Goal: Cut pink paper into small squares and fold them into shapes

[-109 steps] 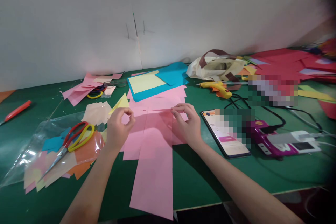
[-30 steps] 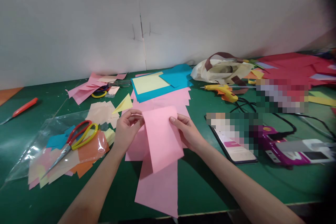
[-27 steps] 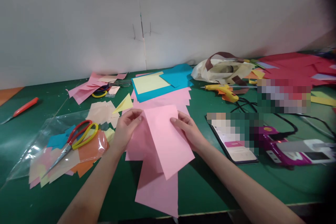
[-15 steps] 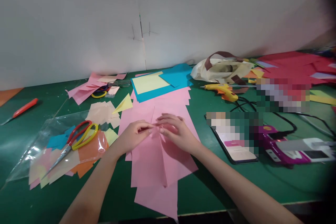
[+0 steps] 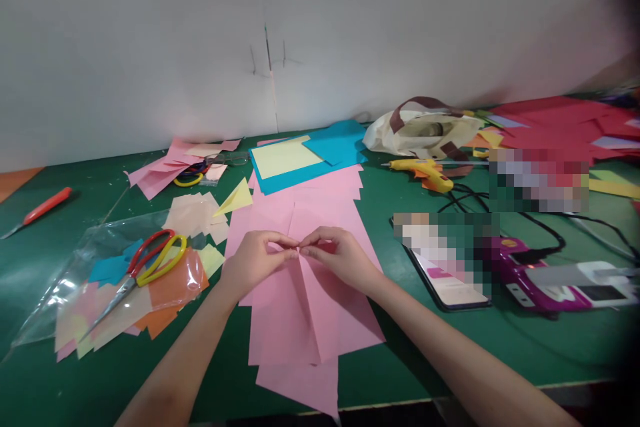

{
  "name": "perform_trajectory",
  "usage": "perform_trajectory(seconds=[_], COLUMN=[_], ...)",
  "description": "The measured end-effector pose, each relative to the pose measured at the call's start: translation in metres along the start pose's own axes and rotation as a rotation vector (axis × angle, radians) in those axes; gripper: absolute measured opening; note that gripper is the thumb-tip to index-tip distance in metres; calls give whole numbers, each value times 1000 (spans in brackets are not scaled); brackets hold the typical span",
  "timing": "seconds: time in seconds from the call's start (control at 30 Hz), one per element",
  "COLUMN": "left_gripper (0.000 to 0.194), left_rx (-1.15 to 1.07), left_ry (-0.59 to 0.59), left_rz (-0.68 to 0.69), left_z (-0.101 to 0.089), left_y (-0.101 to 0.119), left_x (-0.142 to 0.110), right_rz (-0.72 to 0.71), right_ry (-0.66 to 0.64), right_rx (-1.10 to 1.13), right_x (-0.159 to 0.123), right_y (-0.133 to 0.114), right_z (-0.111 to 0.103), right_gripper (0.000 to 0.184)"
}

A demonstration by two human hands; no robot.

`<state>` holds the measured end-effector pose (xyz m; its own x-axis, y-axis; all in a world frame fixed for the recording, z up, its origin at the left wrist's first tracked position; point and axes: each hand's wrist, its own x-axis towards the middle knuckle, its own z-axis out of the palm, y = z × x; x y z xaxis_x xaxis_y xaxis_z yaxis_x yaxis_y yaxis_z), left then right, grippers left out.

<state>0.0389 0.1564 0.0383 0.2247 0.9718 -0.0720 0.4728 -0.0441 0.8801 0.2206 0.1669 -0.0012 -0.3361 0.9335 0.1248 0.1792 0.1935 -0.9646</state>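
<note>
A folded sheet of pink paper (image 5: 285,320) is raised at its far edge, with a crease running down toward me. My left hand (image 5: 260,255) pinches that edge between thumb and fingers. Close beside it, my right hand (image 5: 340,255) pinches the same edge, so the fingertips of both hands nearly meet at the crease. Beneath lie more pink sheets (image 5: 300,387), spread on the green table. Beyond the hands are blue sheets (image 5: 280,181) with a pale yellow sheet (image 5: 285,159) on top.
Left: scissors (image 5: 145,267) on a clear bag (image 5: 65,287) of paper pieces, and an orange-handled knife (image 5: 47,205). Right: a phone (image 5: 450,280), a purple power strip (image 5: 525,280) with cables, a yellow glue gun (image 5: 425,172) and a cloth bag (image 5: 420,133). A white partition (image 5: 150,47) stands behind.
My right fingers have come down from spread above the paper into a pinch on its edge. The folded sheet's near edge has shifted slightly toward me.
</note>
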Motion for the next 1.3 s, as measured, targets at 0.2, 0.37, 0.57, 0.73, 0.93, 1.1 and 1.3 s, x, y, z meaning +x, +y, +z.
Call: perform_trajectory(seconds=[0.2, 0.37, 0.57, 0.73, 0.93, 1.1, 1.3], left_gripper=[14, 16, 17, 14, 15, 23, 35], left_rx=[34, 55, 32, -6, 109, 252, 511], left_ry=[28, 14, 20, 7, 59, 117, -113], left_rz=[-41, -37, -35, 7, 46, 189, 313], left_z=[2, 2, 3, 3, 8, 13, 23], left_y=[-5, -9, -8, -6, -10, -11, -9], left_x=[2, 2, 1, 2, 2, -1, -4], right_rz=[-47, -60, -51, -55, -52, -85, -95], right_ry=[10, 3, 19, 30, 82, 155, 158], right_rx=[-49, -69, -61, -50, -74, -235, -386], right_x=[0, -1, -1, -1, 0, 4, 5], right_y=[2, 0, 2, 1, 3, 10, 21], right_z=[0, 1, 2, 2, 2, 0, -3], right_gripper=[8, 10, 10, 9, 8, 8, 21])
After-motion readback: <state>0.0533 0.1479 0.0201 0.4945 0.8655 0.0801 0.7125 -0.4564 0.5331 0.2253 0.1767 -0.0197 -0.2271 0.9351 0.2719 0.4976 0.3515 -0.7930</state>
